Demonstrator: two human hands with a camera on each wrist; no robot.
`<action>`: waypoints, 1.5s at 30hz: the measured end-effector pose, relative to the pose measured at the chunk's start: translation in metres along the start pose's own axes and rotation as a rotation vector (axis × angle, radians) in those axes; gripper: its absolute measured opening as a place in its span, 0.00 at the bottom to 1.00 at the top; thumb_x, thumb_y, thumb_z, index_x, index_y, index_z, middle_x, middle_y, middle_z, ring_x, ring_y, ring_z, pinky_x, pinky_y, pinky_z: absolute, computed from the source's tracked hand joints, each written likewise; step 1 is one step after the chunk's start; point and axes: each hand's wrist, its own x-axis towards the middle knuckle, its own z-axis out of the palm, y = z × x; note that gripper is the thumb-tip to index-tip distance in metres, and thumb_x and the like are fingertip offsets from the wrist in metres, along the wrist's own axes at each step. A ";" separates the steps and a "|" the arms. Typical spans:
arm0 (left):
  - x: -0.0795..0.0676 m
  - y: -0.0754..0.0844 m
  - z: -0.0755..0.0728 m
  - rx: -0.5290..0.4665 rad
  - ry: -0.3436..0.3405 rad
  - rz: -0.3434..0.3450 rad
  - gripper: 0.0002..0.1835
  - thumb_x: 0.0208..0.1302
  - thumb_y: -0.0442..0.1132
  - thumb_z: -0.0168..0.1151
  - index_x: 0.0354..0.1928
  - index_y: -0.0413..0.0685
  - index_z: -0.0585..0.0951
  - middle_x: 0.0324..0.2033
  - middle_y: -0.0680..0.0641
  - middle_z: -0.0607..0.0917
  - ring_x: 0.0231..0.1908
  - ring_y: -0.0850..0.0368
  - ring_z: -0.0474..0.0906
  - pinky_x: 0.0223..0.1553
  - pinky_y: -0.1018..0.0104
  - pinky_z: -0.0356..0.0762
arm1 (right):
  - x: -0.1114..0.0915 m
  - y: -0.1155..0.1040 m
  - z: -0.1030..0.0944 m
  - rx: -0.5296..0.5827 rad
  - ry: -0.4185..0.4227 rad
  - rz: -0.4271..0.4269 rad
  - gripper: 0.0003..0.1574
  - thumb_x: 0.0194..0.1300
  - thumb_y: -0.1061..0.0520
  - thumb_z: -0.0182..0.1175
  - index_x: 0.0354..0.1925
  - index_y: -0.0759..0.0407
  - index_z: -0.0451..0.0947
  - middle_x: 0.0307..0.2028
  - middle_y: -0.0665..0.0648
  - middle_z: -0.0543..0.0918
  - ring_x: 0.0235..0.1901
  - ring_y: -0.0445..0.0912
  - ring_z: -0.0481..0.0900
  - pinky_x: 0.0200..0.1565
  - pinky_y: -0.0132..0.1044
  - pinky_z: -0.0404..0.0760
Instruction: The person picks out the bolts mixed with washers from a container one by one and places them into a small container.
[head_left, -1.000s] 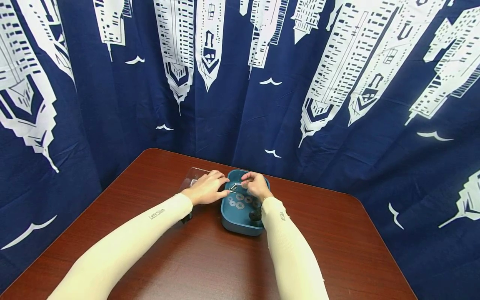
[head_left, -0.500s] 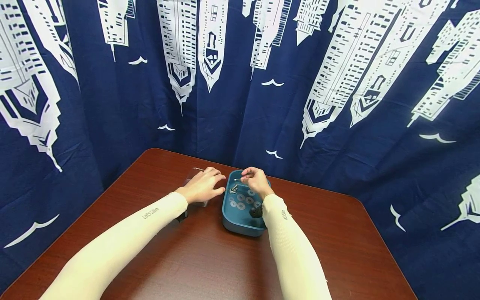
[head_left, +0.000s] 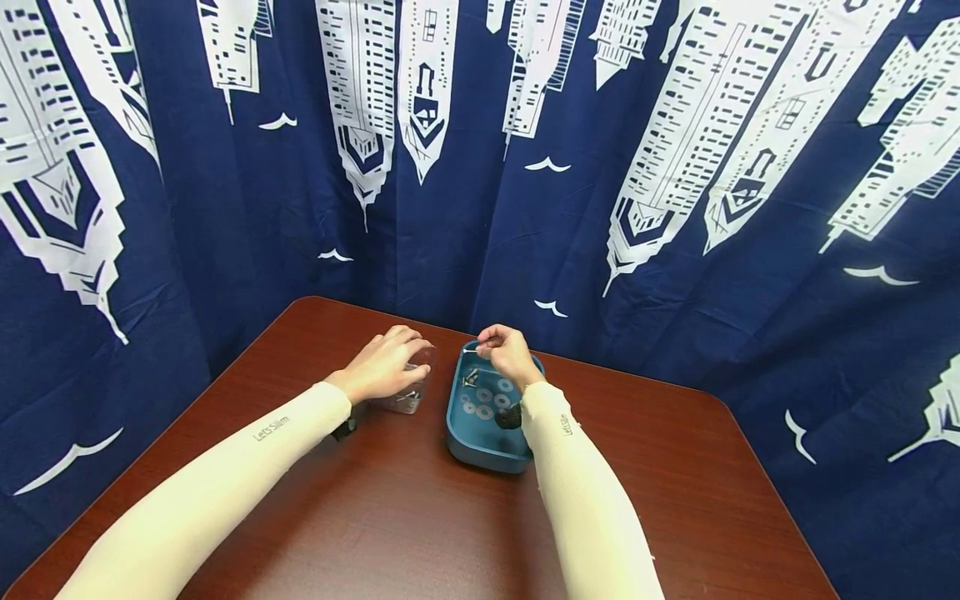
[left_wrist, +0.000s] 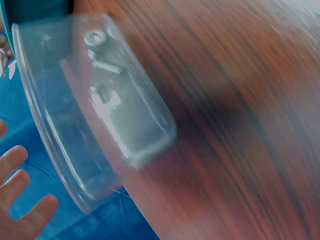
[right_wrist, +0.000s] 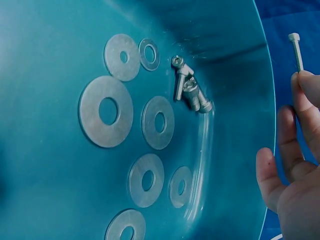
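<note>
My right hand pinches a silver socket-head bolt between thumb and finger, above the far end of the blue tray. In the right wrist view, several flat washers lie on the tray's floor. A small cluster of bolts rests by its end wall. My left hand is over a clear plastic box, left of the tray. Its fingers are spread beside the box's rim in the left wrist view. Inside the box are a washer-like ring and a bolt, both blurred.
Both containers stand near the back edge of a brown wooden table. Behind it hangs a dark blue curtain with white building prints. Bare tabletop lies in front of the containers and to the tray's right.
My right hand has lifted the bolt up and away from the tray's floor. My left hand has drawn back leftward from the tray to the clear box, and more of the box now shows.
</note>
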 end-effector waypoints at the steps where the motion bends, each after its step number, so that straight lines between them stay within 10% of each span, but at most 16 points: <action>1: -0.002 -0.003 0.000 -0.003 0.004 -0.001 0.26 0.70 0.54 0.58 0.64 0.52 0.78 0.63 0.45 0.76 0.68 0.46 0.65 0.65 0.44 0.66 | 0.000 0.000 0.001 -0.002 0.000 -0.004 0.13 0.57 0.77 0.62 0.42 0.73 0.78 0.32 0.65 0.86 0.30 0.41 0.80 0.32 0.29 0.74; 17: -0.022 -0.031 -0.009 -0.023 0.061 -0.028 0.25 0.67 0.50 0.62 0.62 0.46 0.80 0.60 0.42 0.78 0.66 0.44 0.67 0.61 0.40 0.68 | 0.003 -0.015 0.015 0.022 -0.030 -0.020 0.12 0.60 0.77 0.60 0.44 0.76 0.76 0.36 0.72 0.85 0.35 0.55 0.82 0.37 0.30 0.76; 22: -0.026 -0.038 -0.009 -0.031 0.062 -0.053 0.26 0.66 0.50 0.63 0.63 0.47 0.79 0.61 0.42 0.78 0.67 0.44 0.66 0.63 0.41 0.67 | 0.006 -0.018 0.019 0.006 -0.021 -0.025 0.11 0.59 0.77 0.62 0.42 0.75 0.78 0.31 0.62 0.85 0.28 0.41 0.77 0.34 0.29 0.75; 45: -0.031 -0.058 -0.006 -0.040 0.039 -0.110 0.26 0.67 0.49 0.62 0.64 0.46 0.78 0.62 0.41 0.77 0.67 0.43 0.66 0.63 0.38 0.67 | 0.015 -0.030 0.037 0.023 -0.068 -0.070 0.10 0.57 0.77 0.62 0.35 0.66 0.78 0.28 0.58 0.85 0.27 0.39 0.77 0.33 0.29 0.74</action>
